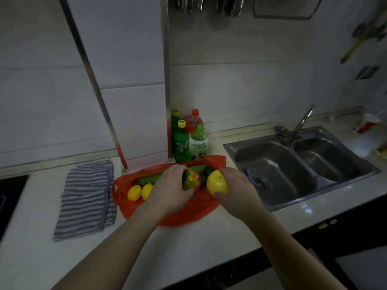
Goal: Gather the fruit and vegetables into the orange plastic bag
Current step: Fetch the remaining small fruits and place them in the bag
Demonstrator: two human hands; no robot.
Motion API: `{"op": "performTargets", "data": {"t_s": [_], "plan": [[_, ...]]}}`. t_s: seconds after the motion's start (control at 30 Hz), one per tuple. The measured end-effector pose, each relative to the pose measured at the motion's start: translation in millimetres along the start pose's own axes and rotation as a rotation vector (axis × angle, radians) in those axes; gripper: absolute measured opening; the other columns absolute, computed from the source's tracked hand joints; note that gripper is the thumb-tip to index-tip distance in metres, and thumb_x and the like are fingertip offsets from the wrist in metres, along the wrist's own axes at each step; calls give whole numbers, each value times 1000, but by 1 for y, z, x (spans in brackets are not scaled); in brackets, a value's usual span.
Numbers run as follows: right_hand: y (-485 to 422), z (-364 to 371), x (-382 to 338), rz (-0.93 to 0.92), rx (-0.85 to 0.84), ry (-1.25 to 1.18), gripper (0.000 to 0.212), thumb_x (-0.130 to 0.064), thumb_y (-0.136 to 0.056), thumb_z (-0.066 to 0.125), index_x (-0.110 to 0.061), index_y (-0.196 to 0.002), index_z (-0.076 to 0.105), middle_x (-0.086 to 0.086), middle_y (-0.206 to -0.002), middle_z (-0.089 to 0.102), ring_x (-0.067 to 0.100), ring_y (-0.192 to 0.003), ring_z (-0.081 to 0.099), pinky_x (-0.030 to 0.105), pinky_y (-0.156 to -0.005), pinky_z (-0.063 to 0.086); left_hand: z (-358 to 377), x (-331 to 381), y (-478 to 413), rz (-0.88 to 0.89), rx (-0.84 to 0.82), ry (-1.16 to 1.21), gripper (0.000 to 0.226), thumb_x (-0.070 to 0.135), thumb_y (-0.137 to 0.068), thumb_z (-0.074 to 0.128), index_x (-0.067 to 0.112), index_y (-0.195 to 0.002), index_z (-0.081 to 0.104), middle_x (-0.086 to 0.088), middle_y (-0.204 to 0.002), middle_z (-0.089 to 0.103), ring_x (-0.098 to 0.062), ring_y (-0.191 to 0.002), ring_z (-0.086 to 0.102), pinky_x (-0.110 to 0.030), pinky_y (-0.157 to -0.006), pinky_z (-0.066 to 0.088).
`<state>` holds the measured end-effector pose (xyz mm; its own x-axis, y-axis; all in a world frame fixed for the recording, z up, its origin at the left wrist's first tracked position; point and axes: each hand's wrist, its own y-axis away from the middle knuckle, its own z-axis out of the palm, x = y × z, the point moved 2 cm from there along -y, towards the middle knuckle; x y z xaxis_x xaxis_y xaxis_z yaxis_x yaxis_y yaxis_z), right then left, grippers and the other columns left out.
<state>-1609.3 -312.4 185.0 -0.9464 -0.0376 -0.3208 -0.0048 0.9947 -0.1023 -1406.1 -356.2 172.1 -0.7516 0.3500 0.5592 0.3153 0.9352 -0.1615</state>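
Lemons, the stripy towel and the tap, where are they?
lemons (135,192), head view, on the skin of the left one in the orange bag.
striped towel (88,197), head view, middle of the cloth.
tap (304,118), head view, on the spout.

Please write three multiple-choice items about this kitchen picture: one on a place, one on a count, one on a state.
1. Where does the striped cloth lie?
A. left of the orange bag
B. in the sink
C. on the bottles

2. How many lemons lie together at the bag's left end?
A. none
B. two
C. five

3. What is the right hand doing?
A. resting flat
B. turning the tap
C. holding a yellow fruit

Answers: 1 A, the cloth is spread on the counter beside the bag; 2 B, two show side by side; 3 C, its fingers wrap the fruit.
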Motion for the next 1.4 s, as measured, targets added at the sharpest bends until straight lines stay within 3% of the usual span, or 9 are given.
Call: {"op": "performTargets", "data": {"t_s": [0.2, 0.67, 0.83, 1.03, 1.2, 1.4], "plan": [[-47, 22, 24, -75, -138, -52, 60, -33, -75, 65, -24, -131, 43, -4, -131, 47, 19, -114, 47, 32, -88, 41, 34, -11, -24, -109, -2, -2, 59, 38, -75, 71, 17, -126, 50, 0, -124, 49, -20, -115, 49, -29, -90, 41], [-118, 97, 93, -362, -460, 4, 72, -28, -75, 65, -21, -140, 35, -2, -137, 39, 21, -120, 44, 32, -94, 43, 140, -21, -41, -541, 37, 66, 59, 32, -74, 72, 14, -127, 52, 1, -117, 44, -20, -103, 52, -27, -81, 42], [-128, 106, 106, -481, -489, 133, 70, -25, -76, 62, -21, -140, 37, -1, -134, 41, 22, -115, 47, 31, -86, 42, 165, -20, -43, -567, 70, 102, 52, 36, -79, 70, 17, -124, 54, 2, -116, 47, -17, -101, 53, -26, -83, 42], [-136, 108, 114, -519, -555, 200, 65, -22, -76, 60, -19, -137, 39, 1, -131, 43, 23, -112, 47, 32, -92, 38, 182, -17, -47, -576, 60, 144, 57, 32, -80, 69, 18, -133, 52, -1, -125, 52, -19, -116, 48, -30, -95, 42], [-143, 106, 117, -531, -574, 239, 62, -22, -76, 63, -18, -134, 43, 3, -130, 45, 24, -114, 44, 32, -97, 36, 191, -15, -51, -591, 83, 209, 60, 28, -78, 71, 20, -134, 50, 3, -125, 50, -16, -115, 48, -24, -92, 38], [-149, 105, 123, -525, -585, 281, 63, -23, -73, 64, -17, -132, 44, 5, -128, 46, 24, -112, 46, 32, -97, 35, 201, -16, -52, -625, 98, 281, 60, 29, -81, 71, 21, -135, 45, 3, -129, 49, -14, -117, 47, -34, -100, 43]]}}
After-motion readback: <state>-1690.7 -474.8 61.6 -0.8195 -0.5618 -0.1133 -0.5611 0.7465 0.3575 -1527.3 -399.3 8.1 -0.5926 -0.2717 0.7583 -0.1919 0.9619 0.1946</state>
